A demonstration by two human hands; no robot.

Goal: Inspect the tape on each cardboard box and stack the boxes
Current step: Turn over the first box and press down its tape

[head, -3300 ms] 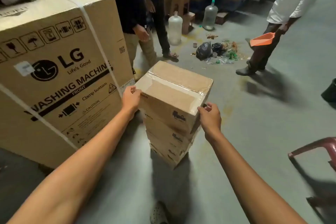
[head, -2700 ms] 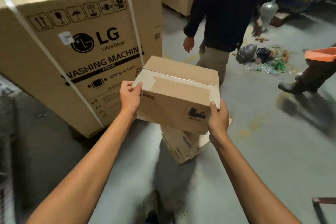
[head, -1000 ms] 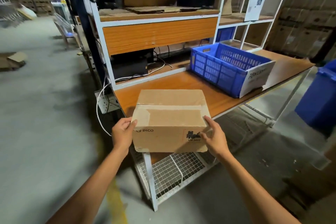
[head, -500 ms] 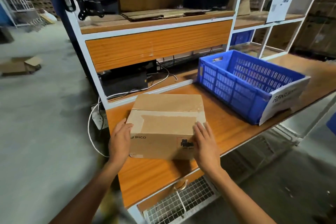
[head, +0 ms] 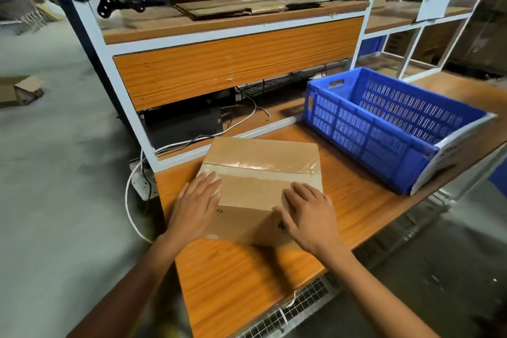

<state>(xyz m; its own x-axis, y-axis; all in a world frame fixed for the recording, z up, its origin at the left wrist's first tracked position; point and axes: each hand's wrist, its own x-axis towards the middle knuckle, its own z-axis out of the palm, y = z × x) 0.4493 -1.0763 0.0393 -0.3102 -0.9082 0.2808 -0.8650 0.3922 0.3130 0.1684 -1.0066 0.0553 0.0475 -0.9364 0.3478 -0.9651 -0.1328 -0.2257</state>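
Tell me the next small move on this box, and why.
Probably slide the right hand along the clear tape toward its right end. The cardboard box sits flat on the wooden bench, with the left hand and the right one resting open on its near top edge. The tape looks wrinkled at that end, so the seal there seems worth checking first.

Dim, soft indoor light; wide-angle edge bending, slight motion blur.

Grey concrete floor lies beside a white-framed wooden workbench.
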